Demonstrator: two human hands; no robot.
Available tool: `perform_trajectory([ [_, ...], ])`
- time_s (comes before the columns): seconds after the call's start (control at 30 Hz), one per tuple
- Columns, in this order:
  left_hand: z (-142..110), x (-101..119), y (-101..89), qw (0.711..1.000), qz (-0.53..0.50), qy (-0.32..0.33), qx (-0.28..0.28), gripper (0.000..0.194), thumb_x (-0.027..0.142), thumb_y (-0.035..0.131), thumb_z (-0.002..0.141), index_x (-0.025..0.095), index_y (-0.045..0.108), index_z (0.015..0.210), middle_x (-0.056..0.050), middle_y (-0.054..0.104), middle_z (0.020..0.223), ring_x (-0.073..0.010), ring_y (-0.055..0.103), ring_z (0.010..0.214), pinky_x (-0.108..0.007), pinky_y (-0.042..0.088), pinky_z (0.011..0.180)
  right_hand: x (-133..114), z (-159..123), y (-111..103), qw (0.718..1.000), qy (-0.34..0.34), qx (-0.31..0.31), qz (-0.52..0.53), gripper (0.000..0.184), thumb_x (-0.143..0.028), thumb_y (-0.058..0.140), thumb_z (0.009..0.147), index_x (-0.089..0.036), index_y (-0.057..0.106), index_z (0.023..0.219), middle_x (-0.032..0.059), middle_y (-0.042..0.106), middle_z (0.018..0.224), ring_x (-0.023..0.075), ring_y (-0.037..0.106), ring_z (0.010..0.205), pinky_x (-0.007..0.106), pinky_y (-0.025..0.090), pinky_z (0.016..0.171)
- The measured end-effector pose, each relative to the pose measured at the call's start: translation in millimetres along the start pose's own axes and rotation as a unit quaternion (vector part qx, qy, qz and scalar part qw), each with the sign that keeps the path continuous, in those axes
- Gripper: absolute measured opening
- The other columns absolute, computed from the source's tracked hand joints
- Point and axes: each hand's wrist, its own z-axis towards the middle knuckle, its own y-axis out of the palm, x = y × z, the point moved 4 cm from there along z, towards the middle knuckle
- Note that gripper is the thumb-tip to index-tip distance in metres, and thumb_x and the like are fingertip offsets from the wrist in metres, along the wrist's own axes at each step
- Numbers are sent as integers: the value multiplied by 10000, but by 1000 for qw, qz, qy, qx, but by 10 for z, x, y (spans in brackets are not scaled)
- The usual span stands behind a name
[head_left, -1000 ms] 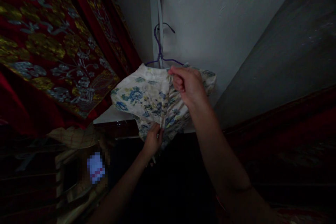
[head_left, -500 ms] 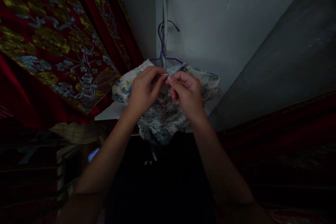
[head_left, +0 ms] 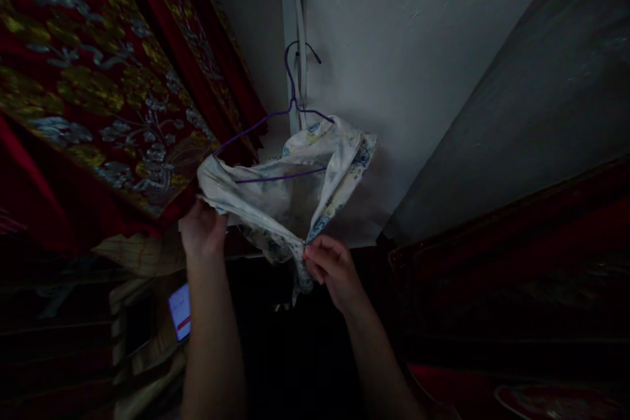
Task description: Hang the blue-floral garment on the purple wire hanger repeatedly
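A white blouse [head_left: 260, 210] with a blue and yellow floral print is draped on a purple wire hanger [head_left: 275, 115], its neck opening stretched wide. Through that opening the hanger's lower bar shows. My left hand [head_left: 203, 226] is at the blouse's left shoulder, gripping the cloth there, with its fingertips partly hidden by the fabric. Lower down, my right hand [head_left: 335, 269] pinches the front edge of the neckline between thumb and fingers and draws it towards me. The hanger's hook hangs at a pale vertical strip [head_left: 293, 20] on the wall.
Red cloth [head_left: 93, 79] with gold and silver embroidery hangs close on the left. Behind the blouse rises a pale wall [head_left: 384, 33]. A phone with a lit screen [head_left: 180, 312] lies at lower left beside a wooden frame [head_left: 121, 335]. Dark red fabric [head_left: 541, 243] is at right.
Both hands were together at the collar below the hook. My left hand has moved left and down to the shoulder; my right hand has pulled the neckline down, and the opening now gapes.
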Motion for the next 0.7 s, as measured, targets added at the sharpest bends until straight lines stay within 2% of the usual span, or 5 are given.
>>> perform_trajectory([
  [0.17,-616,-908,-139,995,-44,-83,30,156,242,590,854,192,565,708,-6,677,699,-137,685,713,-274,572,791,10,-109,-59,999,13,34,-21,366,-502,744,781,-175,614,680,-76,414,438,59,309,406,228,203,460],
  [0.27,-841,-1124,-134,992,-37,-124,7,151,206,762,692,142,642,757,-20,688,711,-138,650,652,-234,523,660,-51,-122,-144,999,21,29,-11,362,-484,758,764,-170,607,664,-70,422,465,55,310,421,231,197,470],
  [0.43,-925,-804,-63,991,-65,-119,1,308,354,811,685,159,657,868,-12,687,810,-136,626,706,-228,496,676,-10,-189,-218,992,107,-66,20,441,-525,763,768,-194,509,626,-97,312,454,59,237,417,229,188,450],
  [0.5,-1006,-580,53,990,-90,-106,-22,349,411,808,684,187,639,891,-14,673,866,-156,628,766,-245,506,708,14,-165,-275,995,96,-35,0,477,-593,748,772,-194,521,643,-78,354,498,72,278,443,227,216,448],
  [0.7,-1553,-191,662,948,-35,-72,-309,337,509,708,832,191,623,766,-59,625,856,-206,605,778,-292,497,673,23,-79,-382,989,-45,124,-69,548,-753,645,794,-210,686,855,58,695,884,220,637,875,319,513,793],
])
